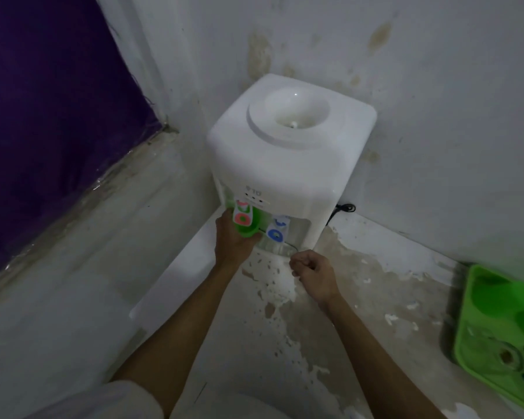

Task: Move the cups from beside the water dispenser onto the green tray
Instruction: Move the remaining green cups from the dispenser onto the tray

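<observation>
A white water dispenser (pixel 288 152) stands in a corner of stained white walls, on a pale table (pixel 330 343) with peeling, blotched paint; a purple sheet (pixel 52 116) fills the left. The green tray (pixel 502 337) lies at the table's right edge, well apart from the dispenser, with bare surface between (worn but unobstructed). The left hand (pixel 233 240) grasps a green cup (pixel 248 222) under the red tap. The right hand (pixel 313 275) hovers clenched, by a clear cup (pixel 274 247) below the blue tap.

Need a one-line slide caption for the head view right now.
Left hand holds a green plastic cup under the white water dispenser; right hand closed nearby, green tray far right.
</observation>
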